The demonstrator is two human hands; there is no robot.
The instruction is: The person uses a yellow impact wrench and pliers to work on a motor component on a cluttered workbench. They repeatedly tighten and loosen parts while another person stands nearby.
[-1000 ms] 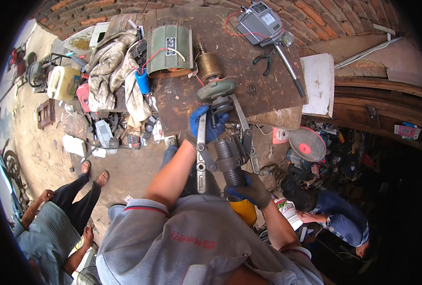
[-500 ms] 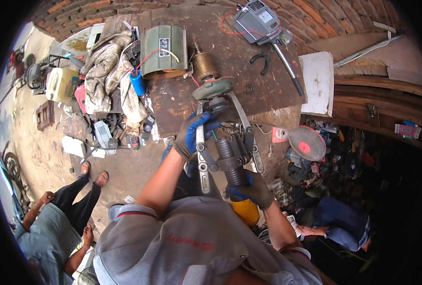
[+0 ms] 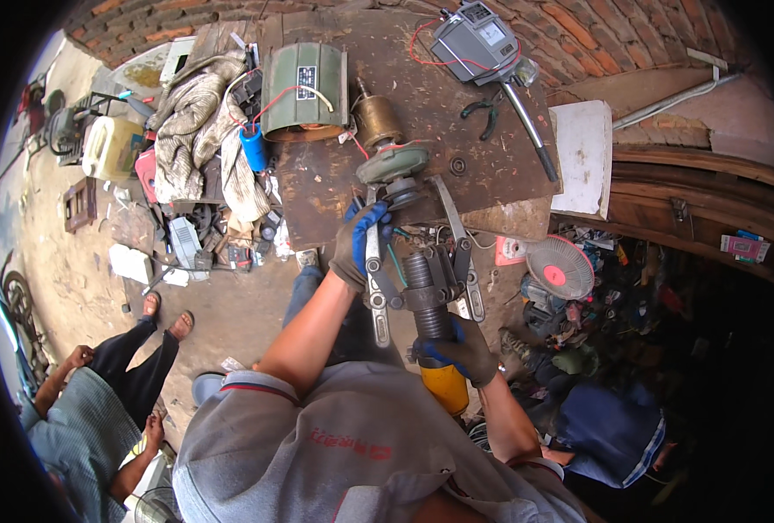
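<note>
My left hand (image 3: 356, 247), in a blue and grey glove, is closed around one steel jaw arm (image 3: 374, 248) of a hydraulic gear puller. The similarly gloved right hand (image 3: 470, 355) grips the puller's body (image 3: 426, 301), black and threaded, just above its yellow lower end (image 3: 443, 389). Beyond the left fingers, at the table's near edge, lies a motor rotor (image 3: 376, 120) with a green end cover (image 3: 393, 164) and a small dark pulley (image 3: 402, 193). The left jaw's tip reaches beside the pulley; the right jaw (image 3: 447, 202) stands outward, apart from the cover.
On the worn table (image 3: 317, 196) stand a green motor housing (image 3: 304, 83), a blue capacitor (image 3: 252, 150), a grey meter (image 3: 478, 44) and pliers (image 3: 483, 115). Cloth (image 3: 199, 131) and scrap are at left. A fan (image 3: 559, 268) stands right. Two other people are nearby, left and right.
The puller's right jaw has swung outward, away from the end cover. My left hand has shifted slightly right and up with the left jaw. The yellow end has tilted a little left.
</note>
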